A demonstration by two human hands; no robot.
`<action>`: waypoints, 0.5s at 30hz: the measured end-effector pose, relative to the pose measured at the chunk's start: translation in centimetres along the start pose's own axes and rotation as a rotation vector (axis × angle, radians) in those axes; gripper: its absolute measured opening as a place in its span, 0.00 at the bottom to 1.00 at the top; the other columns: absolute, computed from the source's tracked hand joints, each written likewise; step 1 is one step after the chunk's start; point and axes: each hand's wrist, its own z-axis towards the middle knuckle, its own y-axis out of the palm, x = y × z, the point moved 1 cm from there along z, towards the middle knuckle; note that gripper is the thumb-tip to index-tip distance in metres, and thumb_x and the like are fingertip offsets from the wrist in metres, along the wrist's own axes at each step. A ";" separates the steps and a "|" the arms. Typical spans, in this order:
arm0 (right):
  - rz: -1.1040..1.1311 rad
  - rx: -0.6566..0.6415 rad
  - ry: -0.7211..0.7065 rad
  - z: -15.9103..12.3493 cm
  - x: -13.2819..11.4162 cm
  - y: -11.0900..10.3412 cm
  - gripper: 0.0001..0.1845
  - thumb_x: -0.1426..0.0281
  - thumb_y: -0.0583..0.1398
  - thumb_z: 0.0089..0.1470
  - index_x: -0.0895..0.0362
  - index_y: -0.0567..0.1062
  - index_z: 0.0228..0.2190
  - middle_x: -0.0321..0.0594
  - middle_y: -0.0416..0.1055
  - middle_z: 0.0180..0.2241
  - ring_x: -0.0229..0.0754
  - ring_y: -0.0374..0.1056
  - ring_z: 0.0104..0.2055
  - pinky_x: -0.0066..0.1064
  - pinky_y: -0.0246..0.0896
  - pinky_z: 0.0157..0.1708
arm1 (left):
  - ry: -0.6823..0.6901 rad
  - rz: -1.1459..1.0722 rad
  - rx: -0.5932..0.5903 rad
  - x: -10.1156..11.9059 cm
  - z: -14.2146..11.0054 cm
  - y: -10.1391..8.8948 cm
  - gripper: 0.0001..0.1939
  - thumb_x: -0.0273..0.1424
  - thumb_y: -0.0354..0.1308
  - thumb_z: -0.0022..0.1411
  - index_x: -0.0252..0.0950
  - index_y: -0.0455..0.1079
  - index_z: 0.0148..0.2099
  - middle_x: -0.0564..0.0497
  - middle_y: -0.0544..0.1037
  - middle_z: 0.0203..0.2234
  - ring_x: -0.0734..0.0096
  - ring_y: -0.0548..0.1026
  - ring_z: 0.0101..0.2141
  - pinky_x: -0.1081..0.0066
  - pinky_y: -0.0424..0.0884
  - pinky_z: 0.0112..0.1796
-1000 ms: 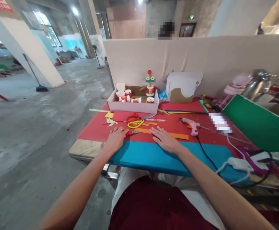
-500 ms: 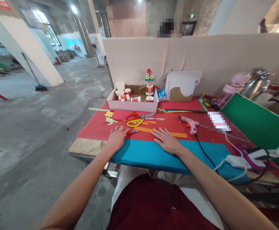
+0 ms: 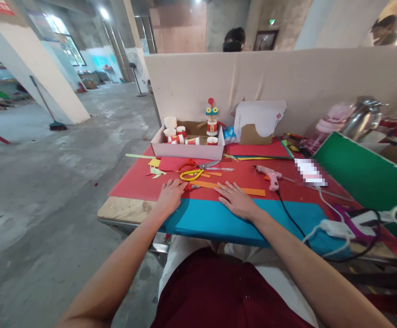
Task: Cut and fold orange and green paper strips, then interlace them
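Observation:
My left hand [image 3: 170, 197] lies palm down on the table, fingers stretched and slightly apart, at the edge of the blue sheet [image 3: 215, 217]. Its fingertips are beside a small red and grey tool [image 3: 192, 187], whose kind I cannot make out. My right hand [image 3: 236, 199] rests flat with spread fingers, partly over a long orange paper strip [image 3: 253, 192]. Beyond the hands lie yellow-handled scissors [image 3: 198, 171] and, next to them, a pen [image 3: 224, 169] and shorter orange strips [image 3: 215, 174]. To the right is a pink glue gun [image 3: 270, 176].
A white box [image 3: 188, 151] of red and white paper cups stands at the back, with a spring-necked cup figure [image 3: 211, 119]. On the right are a green board [image 3: 362, 182], a power strip [image 3: 335, 230] with cables, a pink bottle [image 3: 335, 119] and a steel jug [image 3: 365, 117].
My left hand has shifted slightly to the right, closer to the red and grey tool. My right hand stays on the orange strip.

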 end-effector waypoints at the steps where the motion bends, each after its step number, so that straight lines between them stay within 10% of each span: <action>1: 0.004 0.001 0.001 0.0 0.0 0.0 0.33 0.51 0.39 0.65 0.50 0.57 0.64 0.37 0.50 0.67 0.51 0.40 0.70 0.51 0.36 0.67 | 0.002 -0.001 0.000 0.1 0.0 0.0 0.22 0.26 0.43 0.68 0.42 0.64 0.61 0.44 0.70 0.48 0.59 0.66 0.49 0.63 0.63 0.46; 15: 0.038 0.067 -0.045 0.3 -0.5 -0.5 0.33 0.50 0.44 0.63 0.51 0.60 0.63 0.41 0.49 0.67 0.52 0.44 0.69 0.51 0.40 0.66 | 0.001 0.030 0.039 -0.5 0.1 0.0 0.22 0.25 0.44 0.66 0.42 0.65 0.60 0.44 0.71 0.47 0.58 0.65 0.47 0.61 0.63 0.45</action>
